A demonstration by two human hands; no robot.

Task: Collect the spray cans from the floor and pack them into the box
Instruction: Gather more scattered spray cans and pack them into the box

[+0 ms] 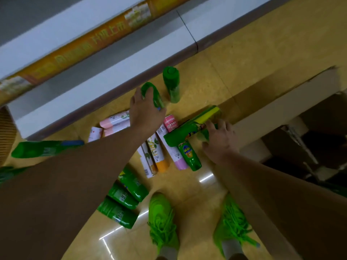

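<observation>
- A glossy yellow tiled floor [197, 212] fills most of the frame, running from lower centre up to the right.
- A long white and grey shelf base with an orange printed strip [78, 51] crosses the upper left diagonally.
- An open brown cardboard box [277, 102] sits at the right edge, one flap reaching toward centre; its dark inside shows at far right.
- Two bright green lace-up shoes [161, 220] stand at lower centre.
- A cluster of pink, white and orange spray cans [159, 152] lies flat on the floor at centre, touching one another.
- Three green spray cans [122, 205] lie side by side at lower centre-left; another long green can [43, 148] lies at the left edge.
- The left hand [144, 111], above centre, has its fingers curled round a tilted green spray can [153, 93].
- The right hand [219, 139], right of centre just beside the box flap, grasps a green and yellow spray can [193, 126] lying across the pile.
- A small green can with an orange label [189, 156] lies just under it.
- One green capped spray can [171, 83] stands upright above centre, near the left hand's can.
</observation>
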